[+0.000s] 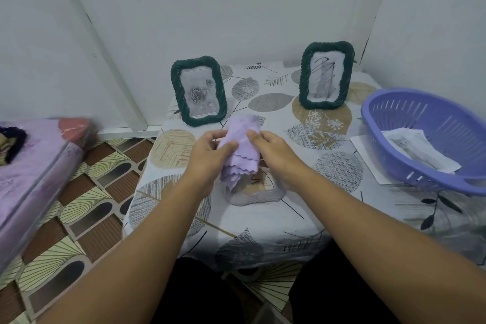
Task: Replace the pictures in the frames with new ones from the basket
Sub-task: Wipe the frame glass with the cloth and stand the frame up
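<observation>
Both my hands hold a lilac cloth over a lilac frame, which lies flat on the table.

My left hand point(207, 155) and right hand point(273, 155) each pinch the cloth point(240, 150), above the lilac frame point(256, 196). I'd wipe gently, keeping the frame flat. Farther off stand two green frames point(198, 93); the basket point(431, 139) with new pictures point(418, 150) sits right.

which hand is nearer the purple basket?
Right. The right hand pinches the lilac cloth mid-table, on the side toward the purple basket; the left hand grips the cloth's far side.
</observation>
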`<action>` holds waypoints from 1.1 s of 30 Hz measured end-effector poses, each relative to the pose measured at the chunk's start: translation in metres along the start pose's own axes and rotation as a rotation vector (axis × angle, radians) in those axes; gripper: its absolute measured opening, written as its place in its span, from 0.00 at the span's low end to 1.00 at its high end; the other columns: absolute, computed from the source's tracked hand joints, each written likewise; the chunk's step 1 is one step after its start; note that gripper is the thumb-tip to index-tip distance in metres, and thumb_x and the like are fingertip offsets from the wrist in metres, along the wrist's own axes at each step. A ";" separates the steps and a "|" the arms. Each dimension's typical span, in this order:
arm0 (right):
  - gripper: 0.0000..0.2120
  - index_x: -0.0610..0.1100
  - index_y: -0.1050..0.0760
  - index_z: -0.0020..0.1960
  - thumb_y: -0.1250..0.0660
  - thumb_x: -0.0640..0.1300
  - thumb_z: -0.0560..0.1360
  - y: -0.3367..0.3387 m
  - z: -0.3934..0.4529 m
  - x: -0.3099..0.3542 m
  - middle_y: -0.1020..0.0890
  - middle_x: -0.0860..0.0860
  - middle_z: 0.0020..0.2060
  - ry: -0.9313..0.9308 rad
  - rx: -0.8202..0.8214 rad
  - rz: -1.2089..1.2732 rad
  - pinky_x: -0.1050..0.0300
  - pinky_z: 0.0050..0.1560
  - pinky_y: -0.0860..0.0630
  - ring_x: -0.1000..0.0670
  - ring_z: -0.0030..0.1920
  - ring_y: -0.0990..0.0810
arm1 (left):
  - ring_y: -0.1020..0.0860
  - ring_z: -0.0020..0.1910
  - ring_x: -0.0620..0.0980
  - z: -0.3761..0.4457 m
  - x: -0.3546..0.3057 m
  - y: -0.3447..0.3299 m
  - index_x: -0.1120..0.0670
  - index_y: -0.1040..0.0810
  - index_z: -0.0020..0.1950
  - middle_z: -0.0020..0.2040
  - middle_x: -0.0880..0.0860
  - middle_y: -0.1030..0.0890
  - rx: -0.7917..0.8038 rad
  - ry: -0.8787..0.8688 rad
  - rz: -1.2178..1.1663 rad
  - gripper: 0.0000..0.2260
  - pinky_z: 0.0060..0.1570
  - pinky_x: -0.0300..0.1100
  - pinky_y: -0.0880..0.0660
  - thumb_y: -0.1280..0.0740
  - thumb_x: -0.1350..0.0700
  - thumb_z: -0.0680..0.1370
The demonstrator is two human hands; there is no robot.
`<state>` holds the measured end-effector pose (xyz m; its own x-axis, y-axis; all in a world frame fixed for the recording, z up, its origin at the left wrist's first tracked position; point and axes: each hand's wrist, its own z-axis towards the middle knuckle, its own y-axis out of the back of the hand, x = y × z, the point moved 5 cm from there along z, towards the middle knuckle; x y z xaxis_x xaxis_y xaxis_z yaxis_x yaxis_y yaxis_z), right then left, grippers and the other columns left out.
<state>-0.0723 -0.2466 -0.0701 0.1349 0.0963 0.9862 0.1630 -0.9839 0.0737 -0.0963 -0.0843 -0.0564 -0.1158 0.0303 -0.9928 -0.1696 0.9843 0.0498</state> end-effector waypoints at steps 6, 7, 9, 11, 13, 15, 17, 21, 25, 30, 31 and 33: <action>0.11 0.46 0.24 0.56 0.30 0.45 0.75 0.006 0.008 -0.003 0.15 0.43 0.53 -0.047 -0.018 0.126 0.39 0.61 0.19 0.41 0.56 0.15 | 0.14 0.51 0.58 0.001 0.002 -0.009 0.55 0.18 0.60 0.51 0.58 0.14 0.058 -0.027 0.045 0.11 0.54 0.52 0.18 0.26 0.57 0.78; 0.09 0.46 0.24 0.56 0.32 0.43 0.77 0.009 0.009 -0.004 0.15 0.43 0.53 -0.047 -0.027 0.110 0.39 0.61 0.19 0.41 0.56 0.15 | 0.15 0.49 0.55 0.001 0.002 -0.007 0.54 0.17 0.57 0.50 0.56 0.13 0.042 -0.035 0.068 0.09 0.52 0.48 0.19 0.27 0.56 0.78; 0.07 0.47 0.24 0.57 0.33 0.43 0.78 0.016 0.010 -0.006 0.15 0.44 0.53 -0.056 -0.063 0.081 0.39 0.61 0.19 0.41 0.55 0.15 | 0.18 0.42 0.49 0.003 0.000 0.000 0.52 0.16 0.52 0.45 0.52 0.15 -0.052 -0.044 0.149 0.04 0.46 0.44 0.22 0.29 0.53 0.80; 0.08 0.46 0.24 0.56 0.35 0.43 0.78 0.022 0.011 -0.006 0.16 0.42 0.53 -0.069 -0.102 0.073 0.37 0.60 0.20 0.39 0.55 0.16 | 0.21 0.43 0.49 0.006 0.001 0.011 0.52 0.18 0.51 0.45 0.50 0.17 -0.164 -0.042 0.369 0.07 0.44 0.43 0.26 0.31 0.49 0.81; 0.11 0.45 0.25 0.54 0.37 0.45 0.73 0.032 0.011 -0.007 0.17 0.41 0.51 -0.073 -0.185 0.031 0.36 0.60 0.20 0.38 0.55 0.17 | 0.22 0.47 0.53 0.008 0.002 0.020 0.55 0.19 0.53 0.48 0.51 0.18 -0.203 0.004 0.648 0.11 0.45 0.45 0.28 0.34 0.47 0.81; 0.09 0.44 0.26 0.53 0.40 0.44 0.74 0.041 0.009 -0.007 0.19 0.44 0.47 -0.060 -0.268 -0.065 0.40 0.59 0.21 0.39 0.53 0.19 | 0.21 0.48 0.57 0.010 0.006 0.023 0.58 0.19 0.48 0.45 0.54 0.18 -0.178 0.046 0.842 0.15 0.48 0.48 0.25 0.36 0.47 0.82; 0.08 0.43 0.28 0.55 0.42 0.42 0.78 0.047 0.007 -0.008 0.21 0.46 0.47 -0.060 -0.331 -0.135 0.43 0.59 0.23 0.41 0.53 0.21 | 0.20 0.46 0.60 0.010 0.008 0.022 0.59 0.21 0.39 0.41 0.57 0.18 -0.159 0.049 0.936 0.19 0.52 0.51 0.22 0.36 0.47 0.82; 0.08 0.43 0.29 0.57 0.43 0.41 0.79 0.050 0.006 -0.013 0.21 0.45 0.49 -0.069 -0.356 -0.230 0.42 0.60 0.24 0.40 0.53 0.22 | 0.22 0.42 0.60 0.010 0.014 0.014 0.55 0.26 0.30 0.35 0.55 0.20 -0.150 0.070 0.927 0.20 0.52 0.51 0.22 0.36 0.48 0.80; 0.09 0.43 0.29 0.57 0.43 0.41 0.79 0.055 0.005 -0.018 0.21 0.44 0.50 -0.071 -0.346 -0.239 0.45 0.57 0.25 0.41 0.52 0.22 | 0.29 0.37 0.55 0.012 0.025 0.005 0.53 0.31 0.31 0.32 0.51 0.28 -0.143 0.187 0.633 0.18 0.41 0.46 0.30 0.33 0.51 0.80; 0.10 0.45 0.28 0.58 0.43 0.42 0.78 0.057 0.005 -0.022 0.21 0.46 0.49 -0.080 -0.316 -0.208 0.46 0.55 0.25 0.42 0.51 0.22 | 0.25 0.40 0.54 0.017 0.028 0.003 0.58 0.24 0.47 0.44 0.56 0.22 -0.121 0.306 0.369 0.09 0.36 0.40 0.32 0.30 0.53 0.78; 0.11 0.46 0.28 0.59 0.43 0.42 0.78 0.057 0.004 -0.023 0.20 0.46 0.50 -0.087 -0.314 -0.197 0.45 0.56 0.24 0.42 0.52 0.21 | 0.22 0.41 0.55 0.018 0.029 0.001 0.60 0.23 0.53 0.47 0.57 0.20 -0.116 0.330 0.291 0.11 0.36 0.40 0.29 0.29 0.54 0.78; 0.14 0.48 0.28 0.61 0.42 0.44 0.77 0.057 0.002 -0.023 0.20 0.46 0.52 -0.101 -0.310 -0.176 0.43 0.59 0.23 0.42 0.53 0.21 | 0.18 0.46 0.58 0.020 0.030 -0.003 0.63 0.24 0.59 0.52 0.60 0.17 -0.090 0.383 0.098 0.14 0.38 0.45 0.22 0.28 0.59 0.77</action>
<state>-0.0645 -0.3049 -0.0891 0.2290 0.2677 0.9359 -0.1098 -0.9482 0.2980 -0.0792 -0.0831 -0.0891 -0.4887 0.0397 -0.8715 -0.2223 0.9603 0.1684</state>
